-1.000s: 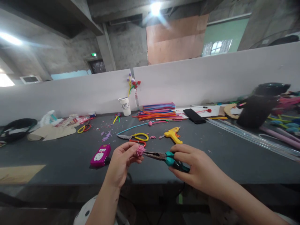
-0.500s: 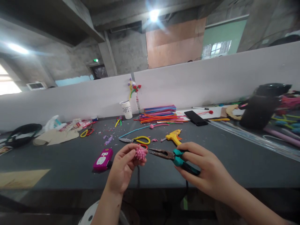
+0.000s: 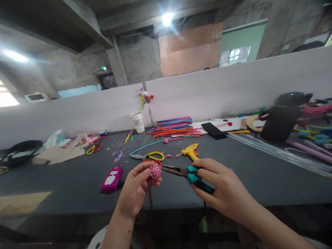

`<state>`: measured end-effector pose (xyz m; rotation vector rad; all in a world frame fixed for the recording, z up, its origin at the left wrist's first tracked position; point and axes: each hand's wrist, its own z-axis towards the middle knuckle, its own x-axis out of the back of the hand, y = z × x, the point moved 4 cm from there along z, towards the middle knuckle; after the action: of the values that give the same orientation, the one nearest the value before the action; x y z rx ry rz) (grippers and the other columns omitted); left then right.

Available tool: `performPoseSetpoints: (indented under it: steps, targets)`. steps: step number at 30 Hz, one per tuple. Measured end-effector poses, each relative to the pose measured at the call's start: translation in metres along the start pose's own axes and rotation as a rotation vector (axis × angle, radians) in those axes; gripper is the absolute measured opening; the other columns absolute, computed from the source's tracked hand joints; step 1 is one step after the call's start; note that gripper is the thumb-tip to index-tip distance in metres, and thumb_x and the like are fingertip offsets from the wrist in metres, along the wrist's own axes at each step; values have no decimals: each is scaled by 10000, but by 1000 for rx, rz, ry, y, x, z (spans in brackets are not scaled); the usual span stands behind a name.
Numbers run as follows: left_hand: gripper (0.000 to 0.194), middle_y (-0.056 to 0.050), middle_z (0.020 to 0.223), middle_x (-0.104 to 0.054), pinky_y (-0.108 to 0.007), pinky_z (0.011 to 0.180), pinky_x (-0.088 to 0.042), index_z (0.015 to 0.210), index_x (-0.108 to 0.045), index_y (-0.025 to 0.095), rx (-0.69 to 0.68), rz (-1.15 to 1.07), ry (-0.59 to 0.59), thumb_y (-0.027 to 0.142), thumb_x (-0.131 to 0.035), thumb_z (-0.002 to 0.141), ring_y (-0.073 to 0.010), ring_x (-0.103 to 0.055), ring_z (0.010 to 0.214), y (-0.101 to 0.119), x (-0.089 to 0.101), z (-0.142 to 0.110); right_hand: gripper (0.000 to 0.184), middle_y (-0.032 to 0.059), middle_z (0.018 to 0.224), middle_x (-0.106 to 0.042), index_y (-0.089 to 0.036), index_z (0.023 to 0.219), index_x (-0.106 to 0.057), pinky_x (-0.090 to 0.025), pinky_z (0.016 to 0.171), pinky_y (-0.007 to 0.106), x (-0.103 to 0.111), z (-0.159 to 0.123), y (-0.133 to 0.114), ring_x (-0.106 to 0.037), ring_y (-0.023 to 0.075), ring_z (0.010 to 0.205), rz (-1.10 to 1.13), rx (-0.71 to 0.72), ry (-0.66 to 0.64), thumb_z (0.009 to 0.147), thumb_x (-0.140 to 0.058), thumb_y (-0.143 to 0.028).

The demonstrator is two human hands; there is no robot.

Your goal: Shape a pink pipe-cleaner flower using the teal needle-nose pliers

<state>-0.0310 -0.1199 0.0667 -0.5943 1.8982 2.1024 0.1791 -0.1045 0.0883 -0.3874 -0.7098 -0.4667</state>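
Observation:
Between the thumb and fingers of my left hand (image 3: pixel 136 188) is a small pink spiky ball (image 3: pixel 155 171), which looks like bent pipe cleaner. My right hand (image 3: pixel 220 185) is wrapped around the teal and black handles of long-nose pliers (image 3: pixel 181 171). Their rusty jaws point left, with the tips at the ball's right edge; whether they grip a strand I cannot tell. Just beyond the hands lie yellow-and-red-handled scissors (image 3: pixel 150 157) and a yellow glue gun (image 3: pixel 190 151). A magenta case (image 3: pixel 112 178) with a white cartoon figure rests left of my left hand.
Behind lie a pile of coloured pipe cleaners (image 3: pixel 176 128), a white patterned cup (image 3: pixel 137 123) and a black phone (image 3: pixel 213 130). A dark jug (image 3: pixel 282 117) stands at right beside clear sticks (image 3: pixel 280 152). At left are more scissors (image 3: pixel 93 149) and a black basket-like object (image 3: pixel 20 152).
The plier tips have come closer to the pink ball and now meet its right edge. My left hand still holds the ball. The whole view has shifted slightly.

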Motion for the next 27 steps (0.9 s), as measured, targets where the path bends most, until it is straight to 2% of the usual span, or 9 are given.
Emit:
performPoseSetpoints:
  steps: [15, 27]
  targets:
    - [186, -25, 663, -722, -195, 524, -512, 773, -771, 159, 23, 37, -7, 259, -813, 622, -120, -652, 547, -3, 0, 0, 135, 99, 934, -660, -193, 713, -585, -511, 707, 352, -4, -3, 0, -610, 214, 817, -90, 38, 11, 826, -511, -199]
    - [150, -15, 675, -716, -185, 549, -515, 751, -773, 168, -56, 42, -9, 230, -808, 619, -105, -627, 579, -1, 0, 0, 157, 83, 886, -671, -191, 703, -570, -506, 675, 329, -3, -3, -7, -600, 197, 760, -180, 104, 71, 844, -501, -190]
